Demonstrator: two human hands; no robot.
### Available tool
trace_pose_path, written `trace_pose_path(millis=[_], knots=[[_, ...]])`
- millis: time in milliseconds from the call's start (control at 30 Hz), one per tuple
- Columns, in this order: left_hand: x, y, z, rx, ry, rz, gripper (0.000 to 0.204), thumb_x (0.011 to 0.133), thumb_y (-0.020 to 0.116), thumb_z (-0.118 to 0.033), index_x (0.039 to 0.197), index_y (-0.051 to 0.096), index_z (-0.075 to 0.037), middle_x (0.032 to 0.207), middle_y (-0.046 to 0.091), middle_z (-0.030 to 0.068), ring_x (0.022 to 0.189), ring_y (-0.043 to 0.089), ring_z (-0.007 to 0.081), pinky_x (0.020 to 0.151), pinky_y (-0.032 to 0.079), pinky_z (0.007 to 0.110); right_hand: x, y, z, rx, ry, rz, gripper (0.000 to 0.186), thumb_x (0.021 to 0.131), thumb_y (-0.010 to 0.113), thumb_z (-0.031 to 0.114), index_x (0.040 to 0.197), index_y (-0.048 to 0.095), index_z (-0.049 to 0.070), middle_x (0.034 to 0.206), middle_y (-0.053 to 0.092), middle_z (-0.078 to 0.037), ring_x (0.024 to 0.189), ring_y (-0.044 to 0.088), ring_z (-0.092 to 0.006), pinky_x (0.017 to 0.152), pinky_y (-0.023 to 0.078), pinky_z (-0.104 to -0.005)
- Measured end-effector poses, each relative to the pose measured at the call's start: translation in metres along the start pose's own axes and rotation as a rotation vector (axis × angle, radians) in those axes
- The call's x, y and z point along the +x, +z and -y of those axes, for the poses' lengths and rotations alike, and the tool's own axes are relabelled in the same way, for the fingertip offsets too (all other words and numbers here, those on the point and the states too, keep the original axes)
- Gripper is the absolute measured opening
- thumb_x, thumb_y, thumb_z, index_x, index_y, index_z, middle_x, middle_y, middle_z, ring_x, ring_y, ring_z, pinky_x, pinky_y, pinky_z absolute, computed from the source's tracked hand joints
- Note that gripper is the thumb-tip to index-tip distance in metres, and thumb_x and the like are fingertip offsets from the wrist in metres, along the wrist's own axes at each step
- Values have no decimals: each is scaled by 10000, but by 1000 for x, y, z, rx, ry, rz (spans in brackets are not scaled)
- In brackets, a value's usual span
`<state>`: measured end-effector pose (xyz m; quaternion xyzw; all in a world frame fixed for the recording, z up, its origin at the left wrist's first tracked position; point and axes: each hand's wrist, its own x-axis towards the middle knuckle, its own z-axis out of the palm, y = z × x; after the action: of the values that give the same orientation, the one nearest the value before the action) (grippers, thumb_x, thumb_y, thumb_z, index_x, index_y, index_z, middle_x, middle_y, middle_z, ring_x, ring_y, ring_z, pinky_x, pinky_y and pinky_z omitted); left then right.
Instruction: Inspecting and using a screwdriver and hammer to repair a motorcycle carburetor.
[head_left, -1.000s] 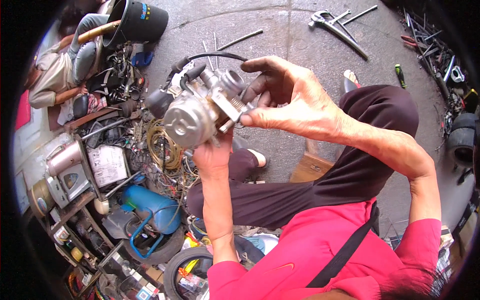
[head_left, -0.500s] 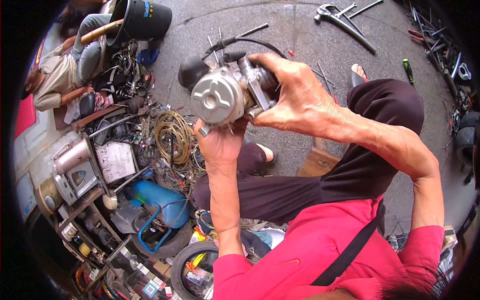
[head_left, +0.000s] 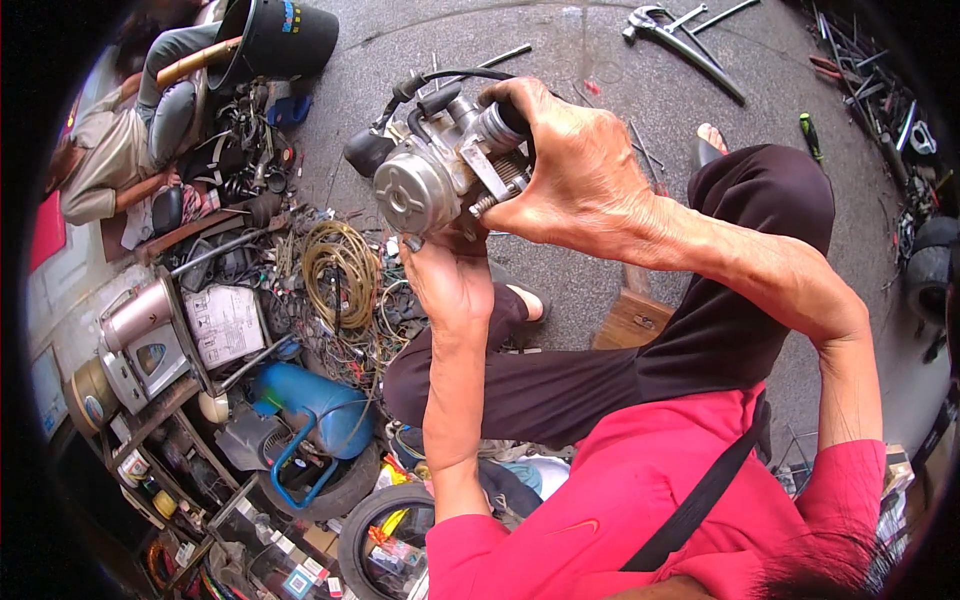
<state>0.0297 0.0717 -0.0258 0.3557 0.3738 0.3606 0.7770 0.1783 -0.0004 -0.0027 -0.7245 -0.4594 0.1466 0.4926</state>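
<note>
A metal carburetor (head_left: 415, 192) is held up in front of me between both hands. It has a round silver cap, a spring on its side linkage, a black rounded part and a thin black hose. My left hand (head_left: 447, 272) is closed round its underside, with the fingers mostly hidden behind it. My right hand (head_left: 580, 175) grips the opposite side, fingers over the open round throat and thumb near the spring and screw.
On the grey floor ahead lie a hammer (head_left: 690, 58) and a green-handled screwdriver (head_left: 811, 138). A wooden block (head_left: 632, 320) sits by my leg. To the left are coiled tubing (head_left: 340, 272), a blue compressor tank (head_left: 315, 405), a black bucket (head_left: 285, 45) and another person (head_left: 115, 185).
The carburetor has turned in my hands, so its round cap faces more to the left and its open throat shows more. Both hands have shifted slightly left with it.
</note>
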Motion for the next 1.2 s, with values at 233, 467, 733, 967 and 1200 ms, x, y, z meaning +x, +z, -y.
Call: trace_pose_path(millis=[233, 467, 733, 967, 1200], knots=[[-7, 7, -10, -309, -224, 103, 495, 903, 501, -425, 1274, 476, -97, 1314, 480, 86, 1208, 436, 243, 1046, 305, 424, -5, 3, -7, 35, -59, -86, 640, 561, 735, 154, 1137, 486, 26, 873, 625, -166, 782, 649, -296, 696, 520, -353], [-5, 11, -14, -309, -269, 107, 625, 818, 623, -466, 1308, 456, -118, 1344, 453, 95, 1262, 369, 278, 1086, 204, 470, -10, 0, -13, 61, -48, -34, 668, 563, 745, 171, 1154, 472, 19, 902, 622, -169, 815, 645, -310, 703, 520, -353], [-5, -8, -16, -357, -337, 67, 518, 809, 638, -426, 1250, 524, -180, 1335, 468, 76, 1257, 381, 272, 1067, 240, 486, -15, 2, -15, 186, -95, -39, 735, 546, 809, 239, 1153, 473, -4, 962, 614, -172, 827, 649, -302, 719, 525, -347], [-2, -13, -18, -433, -329, 129, 522, 810, 630, -439, 1232, 533, -148, 1238, 545, 65, 1200, 440, 254, 1043, 270, 489, -13, 1, -10, 230, -142, -65, 715, 570, 804, 241, 1157, 481, -7, 969, 615, -166, 821, 648, -296, 705, 526, -343], [-3, -10, -19, -575, -300, 93, 592, 808, 572, -535, 1259, 501, -160, 1254, 522, 58, 1174, 457, 273, 1017, 317, 510, -16, -4, -2, 274, -155, -35, 692, 591, 798, 229, 1161, 492, -15, 995, 611, -168, 827, 644, -288, 699, 526, -329]])
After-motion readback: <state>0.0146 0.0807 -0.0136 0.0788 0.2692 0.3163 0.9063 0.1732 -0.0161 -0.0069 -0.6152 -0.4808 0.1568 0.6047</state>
